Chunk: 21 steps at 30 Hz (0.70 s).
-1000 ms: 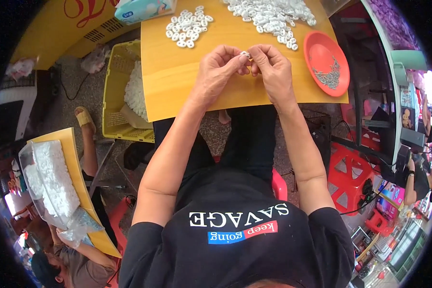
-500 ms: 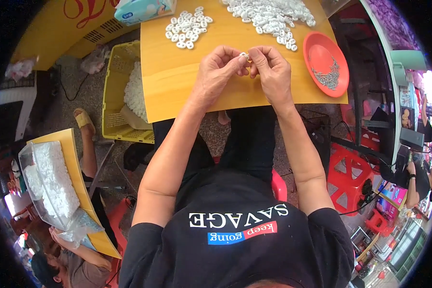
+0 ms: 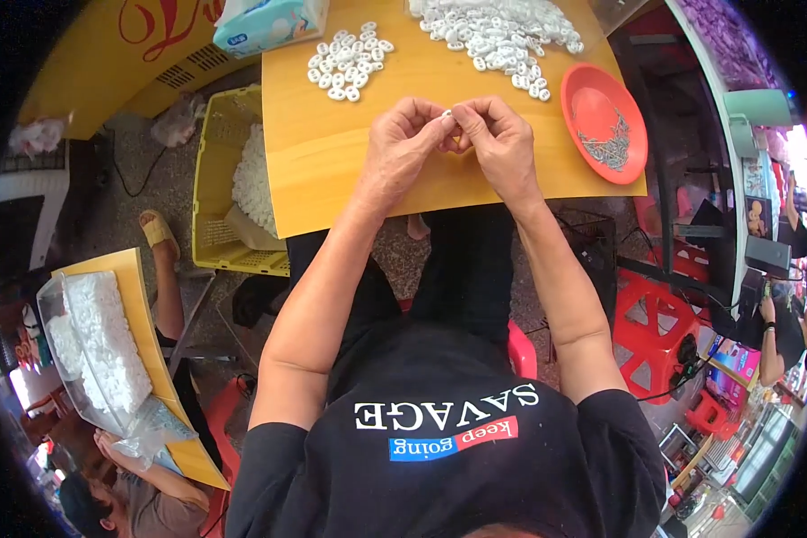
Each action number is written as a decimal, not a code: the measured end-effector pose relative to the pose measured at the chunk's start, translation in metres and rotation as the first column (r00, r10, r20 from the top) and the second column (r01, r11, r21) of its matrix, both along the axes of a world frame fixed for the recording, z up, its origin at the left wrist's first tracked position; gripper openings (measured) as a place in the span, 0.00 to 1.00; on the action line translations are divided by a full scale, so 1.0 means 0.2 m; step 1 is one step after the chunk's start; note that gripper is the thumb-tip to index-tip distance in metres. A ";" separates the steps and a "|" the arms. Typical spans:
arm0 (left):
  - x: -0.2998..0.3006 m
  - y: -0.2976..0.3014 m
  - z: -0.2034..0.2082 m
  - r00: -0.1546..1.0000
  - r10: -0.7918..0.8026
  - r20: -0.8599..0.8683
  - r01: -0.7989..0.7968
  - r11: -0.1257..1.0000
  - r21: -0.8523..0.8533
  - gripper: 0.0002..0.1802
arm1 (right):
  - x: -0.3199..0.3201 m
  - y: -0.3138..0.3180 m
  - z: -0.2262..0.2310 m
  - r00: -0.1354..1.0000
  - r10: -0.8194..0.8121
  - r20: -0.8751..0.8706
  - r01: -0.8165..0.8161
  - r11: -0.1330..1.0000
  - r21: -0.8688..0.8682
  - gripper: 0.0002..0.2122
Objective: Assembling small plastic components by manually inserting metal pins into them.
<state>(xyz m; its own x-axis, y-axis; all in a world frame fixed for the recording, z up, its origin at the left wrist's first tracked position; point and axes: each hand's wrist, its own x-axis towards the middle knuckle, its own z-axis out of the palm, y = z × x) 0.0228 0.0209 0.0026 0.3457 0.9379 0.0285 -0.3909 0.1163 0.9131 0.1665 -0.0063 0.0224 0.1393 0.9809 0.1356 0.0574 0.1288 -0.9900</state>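
Observation:
Over the near part of the yellow wooden table (image 3: pixel 323 161), my left hand (image 3: pixel 398 148) pinches a small white plastic piece (image 3: pixel 446 114) between thumb and forefinger. My right hand (image 3: pixel 504 151) meets it there, thumb and fingertips closed; whatever they grip is too small and hidden to name. Beyond my left hand lies a small pile of white oval pieces with two holes (image 3: pixel 348 63). A bigger heap of such pieces (image 3: pixel 502 31) spreads at the far right. Right of my right hand sits a red plate (image 3: pixel 587 90) with thin metal pins (image 3: pixel 611 148).
A blue-green tissue pack (image 3: pixel 271 25) lies at the table's far left corner. Left of the table stands a yellow crate (image 3: pixel 208 179) with white pieces inside. Further left, another person sits by a clear bin (image 3: pixel 99 341) on a second table. Red stools (image 3: pixel 650 314) stand at right.
Both hands have come slightly closer together, and the white piece is more covered by fingertips. The table's things appear slightly shifted in view.

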 end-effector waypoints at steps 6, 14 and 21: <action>0.00 -0.01 0.02 0.999 -0.033 -0.027 0.033 0.999 -0.010 0.11 | 0.08 0.01 0.08 0.914 -0.063 0.400 -0.027 0.976 0.215 0.06; -0.01 -0.02 0.01 1.000 -0.021 -0.007 0.021 1.000 -0.024 0.10 | 0.06 0.03 0.11 0.757 -0.158 0.634 -0.164 0.893 0.419 0.05; 0.01 -0.02 0.04 0.999 -0.011 -0.041 0.011 1.000 0.005 0.08 | 0.06 0.03 0.04 0.836 -0.138 0.530 -0.050 0.944 0.325 0.03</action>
<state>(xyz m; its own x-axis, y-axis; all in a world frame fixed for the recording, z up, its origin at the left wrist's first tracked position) 0.0250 0.0166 0.0100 0.3569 0.9339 0.0192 -0.3517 0.1153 0.9290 0.1776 -0.0007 0.0306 -0.0068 0.8666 0.4989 0.5819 0.4091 -0.7029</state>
